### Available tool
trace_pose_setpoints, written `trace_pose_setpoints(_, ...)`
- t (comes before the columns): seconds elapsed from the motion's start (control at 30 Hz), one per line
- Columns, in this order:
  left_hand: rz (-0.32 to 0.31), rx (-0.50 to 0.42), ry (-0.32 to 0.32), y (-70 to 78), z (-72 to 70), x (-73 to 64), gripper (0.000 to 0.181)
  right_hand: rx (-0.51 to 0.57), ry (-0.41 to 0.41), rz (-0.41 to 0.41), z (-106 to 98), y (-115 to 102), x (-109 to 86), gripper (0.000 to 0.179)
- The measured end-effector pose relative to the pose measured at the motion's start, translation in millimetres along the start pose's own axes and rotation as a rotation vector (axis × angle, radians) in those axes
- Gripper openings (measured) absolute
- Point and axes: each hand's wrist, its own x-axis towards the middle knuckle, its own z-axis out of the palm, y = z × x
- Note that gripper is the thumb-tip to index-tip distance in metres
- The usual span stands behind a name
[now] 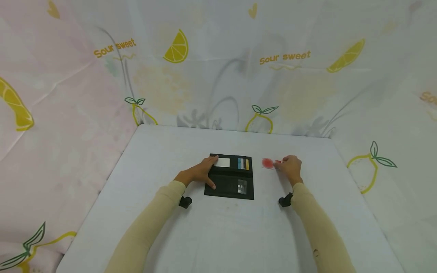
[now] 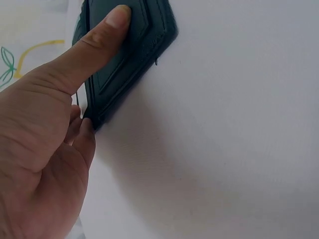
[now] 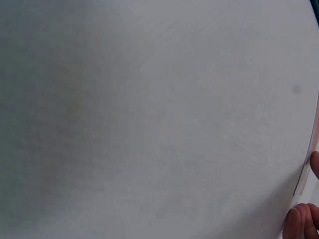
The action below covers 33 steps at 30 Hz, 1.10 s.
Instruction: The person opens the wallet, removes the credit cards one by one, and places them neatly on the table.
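Note:
A black wallet (image 1: 222, 185) lies unfolded on the white table. In its upper half are a white card (image 1: 223, 162) and several coloured cards (image 1: 241, 163); a small clear window (image 1: 242, 186) shows in the lower half. My left hand (image 1: 201, 170) rests spread over the wallet's left side, thumb on the lower half and fingers by the white card. The left wrist view shows the thumb (image 2: 94, 47) lying straight across the dark cover. To the right of the wallet, my right hand (image 1: 290, 167) pinches the right end of a flat red-and-white card (image 1: 268, 163) at the table surface.
White cloth covers the table (image 1: 225, 235), and a lemon-printed curtain (image 1: 218, 83) stands behind it and along both sides. A black wrist camera (image 1: 185, 202) hangs under the left sleeve, another (image 1: 285, 200) under the right one.

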Motion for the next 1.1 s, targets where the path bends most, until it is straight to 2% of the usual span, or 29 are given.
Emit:
trace_pose_setpoints(0.17, 0.044, -0.065, 0.067, -7.1, 5.1, 0.7, 0.135, -0.046, 0.010, -0.059, -1.1, -4.9, 0.1, 0.042)
trace_pose_setpoints(0.3, 0.100, -0.149, 0.107, -10.6, 9.0, 1.6, 0.135, -0.018, 0.042, -0.141, 2.4, -18.3, -1.7, 0.030)
trace_pose_setpoints(0.43, 0.133, -0.247, 0.155, -12.6, 12.8, 2.4, 0.136, 0.031, 0.011, -0.196, 9.1, -39.2, -6.6, 0.025)
trace_pose_setpoints(0.63, 0.181, -0.324, 0.203, -12.7, 17.1, 2.8, 0.136, 0.165, -0.161, -0.134, 26.9, -63.7, -13.7, 0.023)
trace_pose_setpoints(0.83, 0.159, -0.352, 0.193, -14.3, 21.4, 2.4, 0.139, 0.250, -0.313, -0.109, 40.0, -71.4, -17.9, 0.022)
trace_pose_setpoints(1.1, 0.176, -0.330, 0.183, -18.2, 23.8, 3.2, 0.142, 0.290, -0.386, -0.070, 45.2, -68.0, -17.6, 0.024)
